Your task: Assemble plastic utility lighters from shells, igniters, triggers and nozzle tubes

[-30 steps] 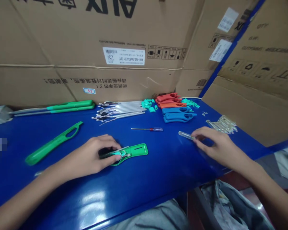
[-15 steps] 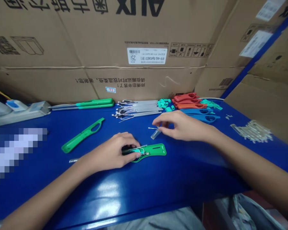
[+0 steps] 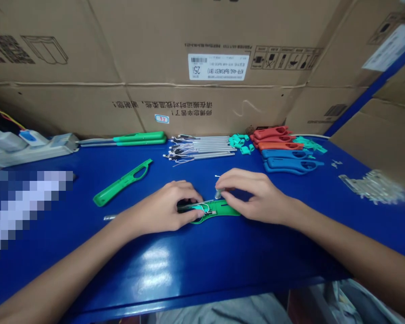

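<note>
In the head view, two bare hands work over a glossy blue surface (image 3: 205,261). At the centre, the left hand (image 3: 167,204) has thumb and fingers clamped on a green shell half (image 3: 225,208), open side up, with white wires (image 3: 206,206) showing beside the thumb. Just right of it, the right hand (image 3: 256,191) pinches a small clear piece (image 3: 218,194) between thumb and fingers, above the shell's right part; whether the two touch cannot be told.

Left of centre lies another green half (image 3: 123,183). Across the upper middle are silver rods (image 3: 212,146) with wired ends and turquoise pieces (image 3: 242,143); to their right, red handles (image 3: 272,133) and blue handles (image 3: 286,164). Clear tubes (image 3: 374,185) lie heaped at far right. Printed cardboard (image 3: 148,40) stands behind.
</note>
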A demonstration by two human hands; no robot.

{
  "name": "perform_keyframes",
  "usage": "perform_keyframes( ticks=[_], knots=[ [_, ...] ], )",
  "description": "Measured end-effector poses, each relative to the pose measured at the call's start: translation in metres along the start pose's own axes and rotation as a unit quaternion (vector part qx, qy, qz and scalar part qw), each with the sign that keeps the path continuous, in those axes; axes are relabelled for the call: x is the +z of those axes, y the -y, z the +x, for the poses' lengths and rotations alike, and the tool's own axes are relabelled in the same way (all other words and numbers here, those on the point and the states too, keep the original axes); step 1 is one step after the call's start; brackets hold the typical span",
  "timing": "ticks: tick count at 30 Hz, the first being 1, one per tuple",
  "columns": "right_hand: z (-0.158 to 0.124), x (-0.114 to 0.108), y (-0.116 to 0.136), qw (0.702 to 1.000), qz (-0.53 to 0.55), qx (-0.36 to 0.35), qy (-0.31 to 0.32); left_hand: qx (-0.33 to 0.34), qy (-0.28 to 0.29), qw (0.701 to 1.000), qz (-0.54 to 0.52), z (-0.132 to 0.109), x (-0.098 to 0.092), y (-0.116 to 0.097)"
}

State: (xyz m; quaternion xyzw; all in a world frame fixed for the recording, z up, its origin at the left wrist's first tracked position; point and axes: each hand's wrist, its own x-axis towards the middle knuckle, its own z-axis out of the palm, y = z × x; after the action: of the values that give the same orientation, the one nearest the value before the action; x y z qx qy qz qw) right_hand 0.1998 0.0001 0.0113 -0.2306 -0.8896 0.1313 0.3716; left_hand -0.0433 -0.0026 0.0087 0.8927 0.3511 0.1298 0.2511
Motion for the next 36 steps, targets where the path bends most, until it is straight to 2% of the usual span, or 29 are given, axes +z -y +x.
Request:
perform_keyframes(
  ticks=[11,18,30,34,36],
  knots=[
    [-0.006,0.009,-0.011,0.999,-0.009,0.011,-0.034,-0.001,-0.006,1.000,0.005,0.000,0.000,-0.001],
    [-0.006,0.016,-0.006,0.994,0.035,0.098,-0.037,-0.001,-0.003,1.000,0.008,-0.001,0.000,-0.001],
    [-0.009,0.021,-0.007,0.986,0.089,0.143,-0.003,-0.007,0.001,1.000,0.013,0.000,0.000,-0.002],
    [-0.008,0.022,-0.008,0.980,0.105,0.166,-0.021,-0.006,-0.003,1.000,0.013,-0.001,0.000,-0.002],
    [-0.007,0.022,-0.008,0.982,0.108,0.151,-0.032,-0.006,-0.003,1.000,0.014,-0.001,0.000,-0.002]
  ],
)
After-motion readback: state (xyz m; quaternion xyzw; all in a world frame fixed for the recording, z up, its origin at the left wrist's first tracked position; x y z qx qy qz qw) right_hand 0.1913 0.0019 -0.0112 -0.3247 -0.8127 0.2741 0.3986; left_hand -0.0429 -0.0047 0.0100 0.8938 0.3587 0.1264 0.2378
